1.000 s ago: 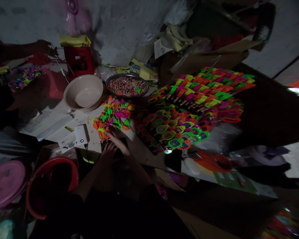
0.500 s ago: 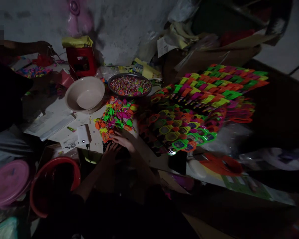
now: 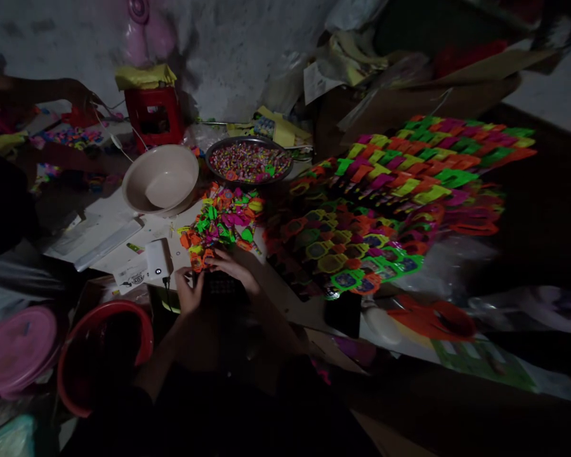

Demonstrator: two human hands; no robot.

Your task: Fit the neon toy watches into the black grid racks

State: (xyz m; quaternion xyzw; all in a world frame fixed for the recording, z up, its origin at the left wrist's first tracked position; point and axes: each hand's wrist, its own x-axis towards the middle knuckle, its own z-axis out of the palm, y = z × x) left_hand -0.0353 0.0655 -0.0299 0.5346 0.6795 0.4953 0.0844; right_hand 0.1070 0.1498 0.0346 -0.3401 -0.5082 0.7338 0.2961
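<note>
My left hand (image 3: 189,291) is at the left edge of a dark gridded tray (image 3: 224,285) near the table's front edge, fingers curled against it. On the tray's far side lies my right hand (image 3: 232,266), fingers bent over its top edge and touching a heap of small neon plastic pieces (image 3: 223,221). The dim light hides what the fingers enclose. A white power bank (image 3: 156,259) sits just left of my left hand.
A beige bowl (image 3: 160,178) and a metal dish of coloured bits (image 3: 249,160) stand behind the heap. Stacked neon toy cards (image 3: 385,203) spread to the right. A red bucket (image 3: 105,355) and pink lid (image 3: 16,348) sit low left. Another person's arm (image 3: 38,92) reaches at far left.
My left hand has slid left from the tray's middle to its left edge. My right hand stays at the tray's top edge. The view has shifted slightly.
</note>
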